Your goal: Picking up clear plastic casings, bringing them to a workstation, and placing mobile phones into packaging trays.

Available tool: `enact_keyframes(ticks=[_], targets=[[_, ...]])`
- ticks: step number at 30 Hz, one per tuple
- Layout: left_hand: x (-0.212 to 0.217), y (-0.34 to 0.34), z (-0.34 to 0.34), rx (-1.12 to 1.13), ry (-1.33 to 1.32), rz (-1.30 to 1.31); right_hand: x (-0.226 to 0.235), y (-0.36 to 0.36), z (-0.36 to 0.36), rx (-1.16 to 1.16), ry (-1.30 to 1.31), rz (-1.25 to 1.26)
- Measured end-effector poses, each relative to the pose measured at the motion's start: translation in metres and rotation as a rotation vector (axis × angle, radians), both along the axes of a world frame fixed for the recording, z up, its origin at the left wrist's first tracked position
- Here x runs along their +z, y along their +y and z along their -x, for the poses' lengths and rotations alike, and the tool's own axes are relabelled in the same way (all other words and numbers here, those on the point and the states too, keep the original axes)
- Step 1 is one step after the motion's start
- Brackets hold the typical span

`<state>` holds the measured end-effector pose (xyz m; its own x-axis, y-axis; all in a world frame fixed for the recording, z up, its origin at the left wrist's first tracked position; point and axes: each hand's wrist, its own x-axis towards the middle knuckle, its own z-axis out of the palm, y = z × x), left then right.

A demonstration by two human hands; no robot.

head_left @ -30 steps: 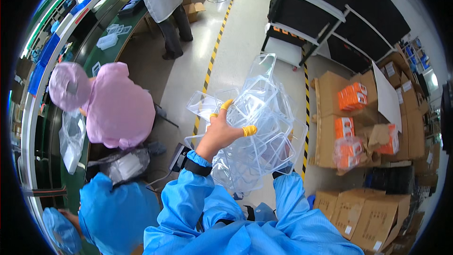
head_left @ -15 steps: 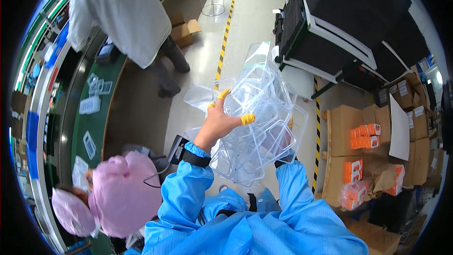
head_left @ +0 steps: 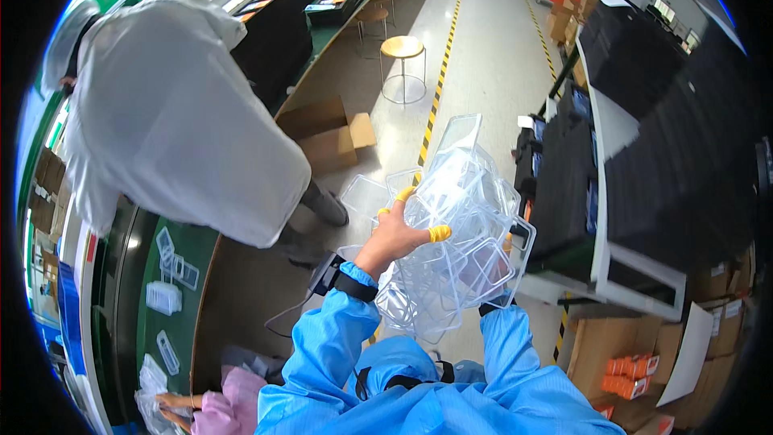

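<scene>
A bulky, jumbled pile of clear plastic trays (head_left: 451, 221) is held up in front of my body between both hands. My left hand (head_left: 392, 235), with yellow finger cots on several fingertips, presses against the pile's left side, thumb and fingers spread over it. My right hand (head_left: 488, 264) supports the right side; it shows only partly through the clear plastic, with a yellow fingertip by the outer rims. Blue sleeves cover both forearms, and a black device (head_left: 326, 274) with a cable is strapped at my left wrist.
A person in a white coat (head_left: 177, 113) leans over the green bench (head_left: 181, 318) at left. More clear trays (head_left: 164, 296) lie on it, near a person in pink. Ahead are an open cardboard box (head_left: 338, 141) and a stool (head_left: 403, 48). Black stacks on a rack (head_left: 600, 217) stand at right.
My view has shifted forward along the aisle; the white-coated person and the rack are closer, and the pink-clad person has slid toward the lower edge. Both hands still hold the trays.
</scene>
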<state>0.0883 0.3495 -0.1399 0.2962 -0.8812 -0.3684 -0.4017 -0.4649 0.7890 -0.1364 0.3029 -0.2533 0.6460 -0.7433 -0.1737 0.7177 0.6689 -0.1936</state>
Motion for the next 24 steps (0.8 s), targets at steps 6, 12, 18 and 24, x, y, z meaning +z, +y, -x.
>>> enact_keyframes(ticks=[6,12,18,24], targets=[[0.001,-0.176,-0.068,-0.032,0.001,0.020,0.002,-0.177,-0.071,0.005,0.002,0.030],[0.010,-0.356,-0.151,-0.057,0.044,0.082,0.000,-0.343,-0.146,0.002,-0.017,0.033],[0.018,-0.515,-0.218,-0.036,0.047,0.100,-0.004,-0.520,-0.211,0.046,-0.017,0.067],[0.053,-0.645,-0.300,0.120,0.017,0.066,0.014,-0.687,-0.302,0.153,-0.014,0.132]])
